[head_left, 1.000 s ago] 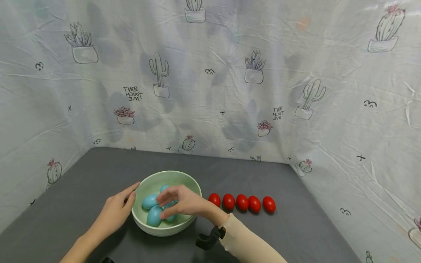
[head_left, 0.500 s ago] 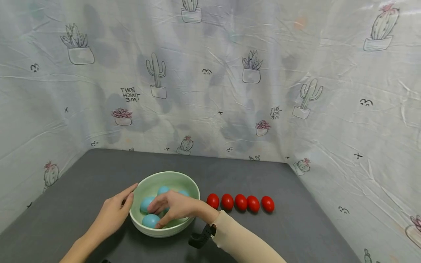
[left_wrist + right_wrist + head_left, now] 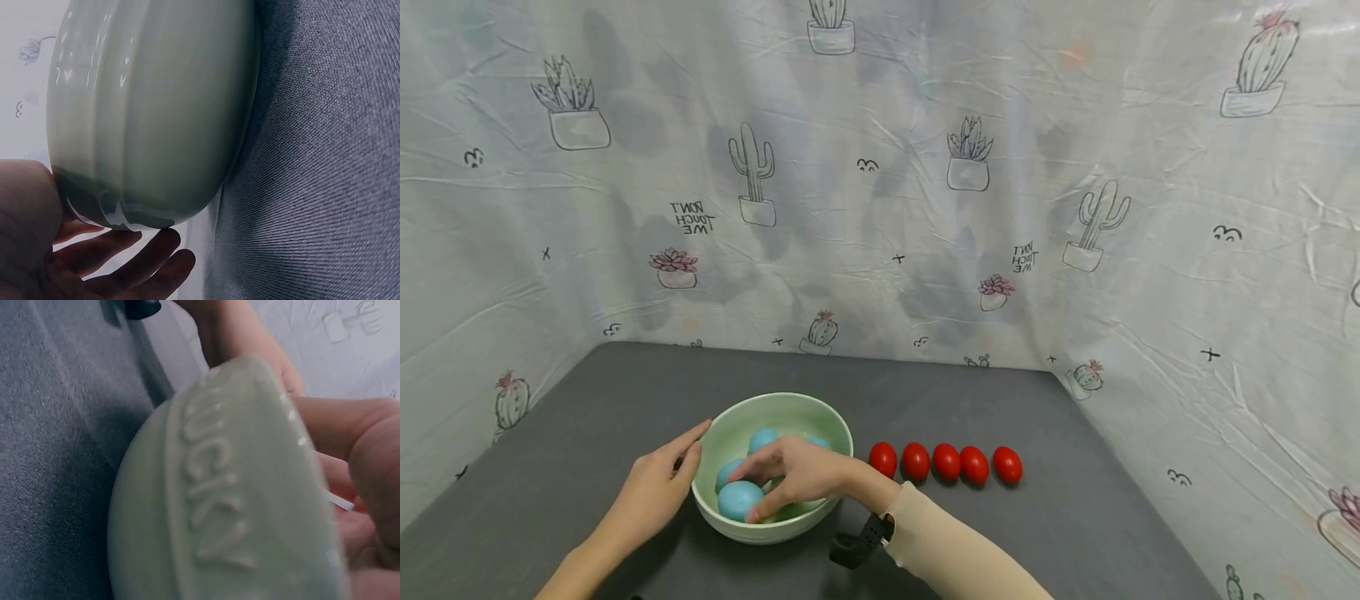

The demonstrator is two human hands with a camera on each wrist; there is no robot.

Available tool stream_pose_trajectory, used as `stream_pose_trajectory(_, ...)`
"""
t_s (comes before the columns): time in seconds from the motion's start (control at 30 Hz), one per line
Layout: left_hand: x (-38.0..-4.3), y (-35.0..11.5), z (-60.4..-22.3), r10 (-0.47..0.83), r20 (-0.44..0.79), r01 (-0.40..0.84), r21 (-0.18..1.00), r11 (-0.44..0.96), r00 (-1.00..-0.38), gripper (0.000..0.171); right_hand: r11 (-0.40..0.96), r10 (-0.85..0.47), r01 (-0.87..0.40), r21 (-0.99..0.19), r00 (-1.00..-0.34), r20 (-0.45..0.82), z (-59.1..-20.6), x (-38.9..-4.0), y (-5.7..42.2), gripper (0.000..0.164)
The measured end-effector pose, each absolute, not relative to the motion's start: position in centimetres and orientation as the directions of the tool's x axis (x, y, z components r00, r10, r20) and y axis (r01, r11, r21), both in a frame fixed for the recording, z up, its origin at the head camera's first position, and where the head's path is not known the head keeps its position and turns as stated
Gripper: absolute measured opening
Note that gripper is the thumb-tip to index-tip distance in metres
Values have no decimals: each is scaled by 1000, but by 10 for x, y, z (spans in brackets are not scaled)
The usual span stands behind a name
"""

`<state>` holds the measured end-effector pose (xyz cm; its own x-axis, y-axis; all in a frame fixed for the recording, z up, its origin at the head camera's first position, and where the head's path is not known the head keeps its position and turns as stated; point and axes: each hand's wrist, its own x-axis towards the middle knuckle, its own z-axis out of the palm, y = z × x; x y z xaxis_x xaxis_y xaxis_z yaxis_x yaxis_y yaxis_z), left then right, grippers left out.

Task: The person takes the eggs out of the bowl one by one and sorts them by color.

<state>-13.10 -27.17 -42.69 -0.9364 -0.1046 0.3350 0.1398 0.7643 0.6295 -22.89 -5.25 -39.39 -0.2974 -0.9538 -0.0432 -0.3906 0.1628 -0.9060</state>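
Note:
A pale green bowl (image 3: 767, 533) with several light blue eggs inside stands on the dark tabletop. My right hand (image 3: 805, 475) reaches in over its right side and pinches the front egg (image 3: 740, 501) between thumb and fingers. Partly behind that hand lie other blue eggs, one at the back (image 3: 763, 439). My left hand (image 3: 658, 487) holds the bowl's left side, index finger and thumb at the rim. In the left wrist view its fingers (image 3: 153, 259) bend along the outer wall. The right wrist view shows raised letters on the bowl's wall (image 3: 250, 487), which hides the egg.
Right of the bowl, several red eggs (image 3: 946, 462) lie in a row on the dark grey tabletop (image 3: 1000, 542). Behind and at both sides hangs a white curtain (image 3: 880, 208) printed with cactus drawings. The right wrist wears a black band (image 3: 861, 542).
My right hand has lowered into the bowl, and its thumb and fingers have closed on the front egg, which shifted slightly left. My left hand stays at the rim.

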Motion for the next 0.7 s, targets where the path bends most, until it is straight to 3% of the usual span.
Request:
stream_pose_trajectory(0.17,-132,-272,-426,-101,337,144,628,765,-936,46,-10,-923,-372,-928,-354,151,-375,-224,-26,49)
stream_pose_trajectory(0.33,-132,-273,-426,-94,336,151,634,759,-937,46,-113,-819,-430,-896,-469,329,-355,-224,24,49)
stream_pose_trajectory(0.43,-131,-273,-426,-94,341,154,631,760,-935,46,-72,-745,-462,-884,-564,356,-356,-226,58,48)
stream_pose_trajectory(0.57,-131,-273,-425,-96,341,150,626,765,-935,46,64,-651,-446,-893,-697,302,-373,-228,96,48)
stream_pose_trajectory(0.7,-131,-273,-425,-101,333,141,629,764,-938,46,202,-606,-399,-894,-769,206,-397,-227,117,47)
